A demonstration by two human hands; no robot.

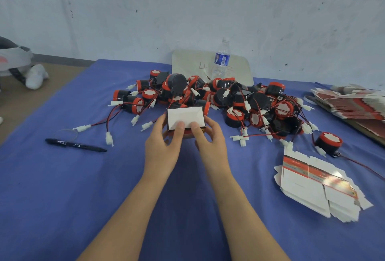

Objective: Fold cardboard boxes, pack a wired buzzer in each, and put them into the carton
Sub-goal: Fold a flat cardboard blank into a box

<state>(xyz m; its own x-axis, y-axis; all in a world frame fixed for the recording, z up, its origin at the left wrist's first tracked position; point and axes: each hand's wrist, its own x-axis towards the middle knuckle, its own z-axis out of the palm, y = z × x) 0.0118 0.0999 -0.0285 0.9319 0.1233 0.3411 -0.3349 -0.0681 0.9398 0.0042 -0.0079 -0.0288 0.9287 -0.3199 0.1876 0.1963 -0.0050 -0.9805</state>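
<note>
A plain blue cloth (62, 188) lies under black buzzers (208, 94) with red rims, white faces, red-and-black wires and white plugs, white box blanks (316, 190) banded red, and a black pen (76, 145).

Worktop (62, 198), blue-covered. Beyond the left grip (164, 146) and right grip (208, 140): heap of wired buzzers (229, 98), then water bottle (222, 58) and pale board (187, 63). Left of left grip: black marker (76, 145). Right of right grip: flat box blanks (318, 188), lone buzzer (329, 143); farther right, larger blank stack (354, 104).
</note>
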